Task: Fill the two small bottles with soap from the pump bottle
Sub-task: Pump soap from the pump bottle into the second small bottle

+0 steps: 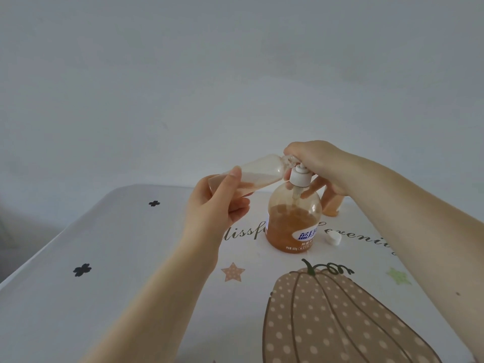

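2 hands work near your table's point(78, 297) far edge: your left hand point(217, 203) grasps a tilted small bottle point(262, 171), part-filled with amber soap, mouth at the pump head point(301, 176), your right hand point(317, 163) curls over the pump bottle point(293, 221) labelled "500g", a second small bottle point(331, 205) behind, a white cap point(334, 238) beside "Serenity" lettering.

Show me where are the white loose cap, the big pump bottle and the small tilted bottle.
White round loose cap point(333, 239): head view, its top face.
Big amber pump bottle point(293, 218): head view, its body.
Small clear tilted bottle point(258, 171): head view, its side wall.
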